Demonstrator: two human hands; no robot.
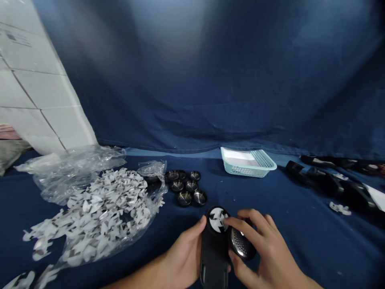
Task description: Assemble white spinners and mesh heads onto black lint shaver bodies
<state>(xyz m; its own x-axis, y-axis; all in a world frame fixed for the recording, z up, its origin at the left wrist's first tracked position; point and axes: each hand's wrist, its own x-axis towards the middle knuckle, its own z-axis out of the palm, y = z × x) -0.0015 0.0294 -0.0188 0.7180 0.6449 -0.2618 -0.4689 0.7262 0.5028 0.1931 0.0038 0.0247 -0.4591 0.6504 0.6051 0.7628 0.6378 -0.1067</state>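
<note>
"Our left hand (184,256)?"
"We curl it round a long black plastic tool (214,251)."
"Our right hand (269,247)?"
"Half-curled beside the tool, holding a shiny round black cap (241,244), one finger touching the tool's white pieces (215,216)."

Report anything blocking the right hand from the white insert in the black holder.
Nothing visible blocks it: the right hand has a fingertip at the white insert. The perforated cap it holds is beside the black holder, not over the insert.

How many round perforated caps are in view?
At least 8: one cap in the right hand; seven on the blue cloth, with two in front, two in the middle and three behind. More may be hidden by the clear plastic.
</note>
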